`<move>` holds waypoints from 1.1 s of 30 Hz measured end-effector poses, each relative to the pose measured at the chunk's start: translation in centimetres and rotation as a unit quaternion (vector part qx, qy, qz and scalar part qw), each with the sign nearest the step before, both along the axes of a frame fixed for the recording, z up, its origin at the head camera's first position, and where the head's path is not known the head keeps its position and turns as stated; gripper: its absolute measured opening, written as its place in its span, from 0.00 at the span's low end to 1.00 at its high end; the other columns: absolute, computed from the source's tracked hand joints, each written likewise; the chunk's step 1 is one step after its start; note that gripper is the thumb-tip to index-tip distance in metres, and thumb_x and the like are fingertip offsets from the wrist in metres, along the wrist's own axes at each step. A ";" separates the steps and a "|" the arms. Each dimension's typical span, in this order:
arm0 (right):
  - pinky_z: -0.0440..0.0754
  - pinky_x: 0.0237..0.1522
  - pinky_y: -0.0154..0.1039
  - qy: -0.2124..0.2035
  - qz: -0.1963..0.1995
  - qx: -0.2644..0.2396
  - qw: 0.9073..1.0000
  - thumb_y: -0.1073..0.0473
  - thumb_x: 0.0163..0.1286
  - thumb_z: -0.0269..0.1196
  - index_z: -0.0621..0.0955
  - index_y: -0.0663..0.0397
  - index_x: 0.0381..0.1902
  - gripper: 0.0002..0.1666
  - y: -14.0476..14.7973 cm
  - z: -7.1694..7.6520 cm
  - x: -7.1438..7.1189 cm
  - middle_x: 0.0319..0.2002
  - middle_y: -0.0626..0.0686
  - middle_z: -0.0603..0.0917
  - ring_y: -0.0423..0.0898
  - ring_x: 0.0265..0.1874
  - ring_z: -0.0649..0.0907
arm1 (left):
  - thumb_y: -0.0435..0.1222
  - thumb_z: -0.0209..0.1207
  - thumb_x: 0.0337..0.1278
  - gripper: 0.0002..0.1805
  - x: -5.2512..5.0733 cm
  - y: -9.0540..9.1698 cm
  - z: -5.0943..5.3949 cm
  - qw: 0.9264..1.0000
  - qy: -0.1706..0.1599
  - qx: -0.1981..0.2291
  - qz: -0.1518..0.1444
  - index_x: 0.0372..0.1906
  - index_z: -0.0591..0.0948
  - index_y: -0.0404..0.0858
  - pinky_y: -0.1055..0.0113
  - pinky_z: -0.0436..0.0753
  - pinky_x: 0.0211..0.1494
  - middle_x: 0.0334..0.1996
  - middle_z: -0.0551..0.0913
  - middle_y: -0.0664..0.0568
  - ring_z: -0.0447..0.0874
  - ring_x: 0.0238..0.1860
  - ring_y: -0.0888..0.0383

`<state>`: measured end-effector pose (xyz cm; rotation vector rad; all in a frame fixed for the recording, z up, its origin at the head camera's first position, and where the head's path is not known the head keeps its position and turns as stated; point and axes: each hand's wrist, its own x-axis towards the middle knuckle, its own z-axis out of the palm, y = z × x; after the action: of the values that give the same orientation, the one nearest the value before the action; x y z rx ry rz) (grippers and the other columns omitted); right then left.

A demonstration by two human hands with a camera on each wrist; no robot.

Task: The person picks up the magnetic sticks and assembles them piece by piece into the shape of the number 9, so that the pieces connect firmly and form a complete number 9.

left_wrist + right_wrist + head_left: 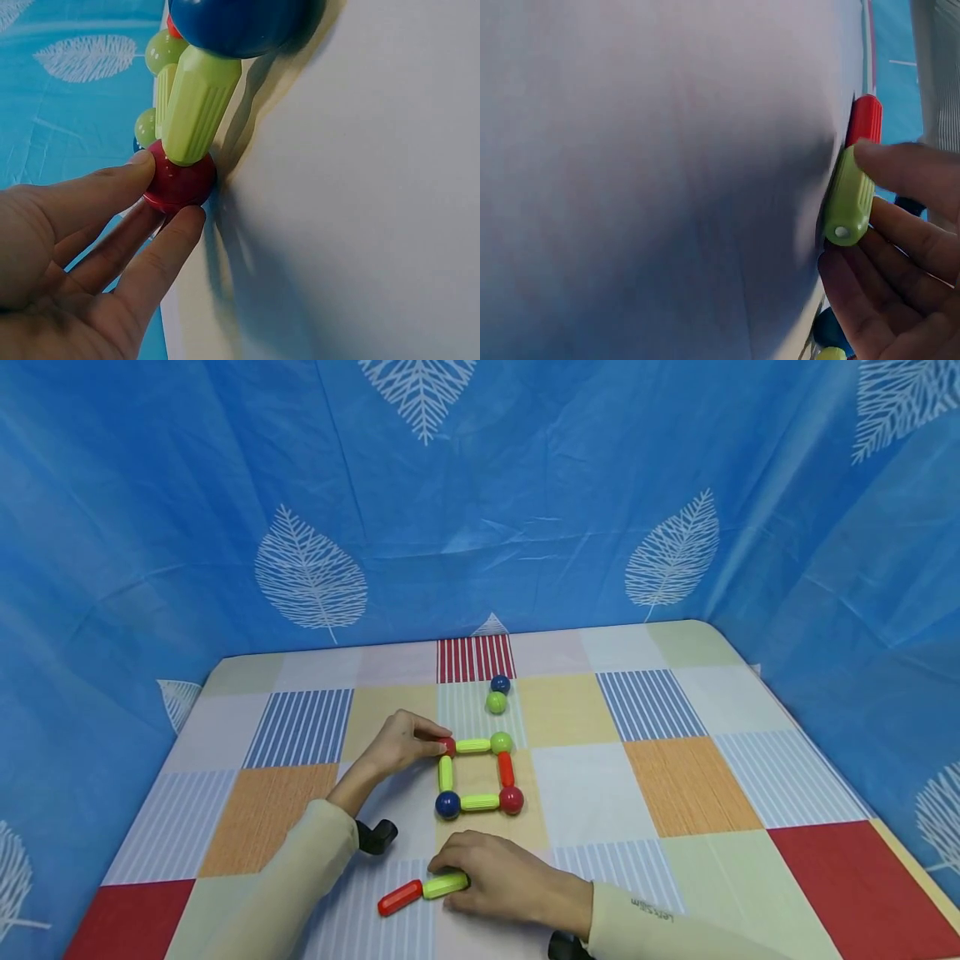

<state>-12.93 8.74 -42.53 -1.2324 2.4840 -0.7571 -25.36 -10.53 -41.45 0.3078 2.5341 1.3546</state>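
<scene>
A square of rods and balls lies on the cloth: three green rods and a red rod (506, 769), joined by a green ball (501, 742), a blue ball (447, 805) and two red balls. My left hand (399, 745) pinches the far-left red ball (180, 180) between thumb and fingers. Nearer the front, my right hand (510, 878) has thumb and fingers around a green rod (446, 885), whose far end touches a loose red rod (400, 898). In the right wrist view the green rod (850, 199) shows its round metal end.
Beyond the square, a dark blue ball (500, 684) and a green ball (496, 702) sit together. The table is covered by a patchwork-patterned cloth (592, 785). Blue curtains (480, 510) with white leaves stand behind and at both sides.
</scene>
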 end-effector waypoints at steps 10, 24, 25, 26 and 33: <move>0.74 0.42 0.22 0.023 -0.002 0.009 1.000 0.60 0.62 0.71 0.86 0.45 0.44 0.12 -0.2 -0.2 0.5 0.39 0.35 0.80 0.27 0.40 0.76 | 0.25 0.65 0.56 0.10 0.0 0.1 0.0 1.000 0.001 0.002 -0.002 0.44 0.87 0.30 0.63 0.83 0.44 0.42 0.87 0.42 0.84 0.45 0.50; 0.79 0.47 0.34 -0.012 -0.121 -0.019 0.992 0.62 0.62 0.70 0.86 0.48 0.47 0.14 3.1 -0.5 0.8 0.41 0.37 0.82 0.31 0.42 0.78 | 0.26 0.66 0.56 0.10 0.1 0.0 0.1 1.000 0.008 -0.010 -0.002 0.44 0.88 0.32 0.61 0.83 0.45 0.42 0.87 0.43 0.83 0.46 0.51; 0.79 0.46 0.33 -0.014 -0.122 -0.020 0.992 0.62 0.62 0.70 0.86 0.47 0.47 0.14 3.2 -0.5 0.8 0.41 0.37 0.82 0.31 0.41 0.78 | 0.26 0.66 0.56 0.10 0.1 0.0 0.1 1.000 0.008 -0.010 -0.002 0.44 0.88 0.32 0.61 0.83 0.46 0.42 0.87 0.44 0.83 0.46 0.51; 0.79 0.46 0.33 -0.017 -0.120 -0.020 0.992 0.62 0.62 0.69 0.86 0.47 0.47 0.14 3.2 -0.5 0.8 0.40 0.37 0.82 0.31 0.41 0.78 | 0.27 0.66 0.56 0.10 0.1 0.0 0.1 1.000 0.007 -0.009 -0.002 0.44 0.88 0.32 0.60 0.83 0.46 0.42 0.87 0.44 0.83 0.46 0.50; 0.74 0.40 0.28 -0.027 -0.081 -0.016 0.996 0.63 0.61 0.66 0.84 0.43 0.47 0.16 2.8 -0.4 0.7 0.39 0.36 0.77 0.32 0.36 0.73 | 0.27 0.66 0.56 0.10 0.2 0.0 0.1 1.000 0.006 -0.002 0.000 0.43 0.88 0.32 0.62 0.83 0.44 0.41 0.87 0.44 0.82 0.45 0.51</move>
<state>-12.22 11.56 -42.98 -1.0153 2.5605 -0.8597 -25.20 -10.50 -41.39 0.3165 2.5463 1.3519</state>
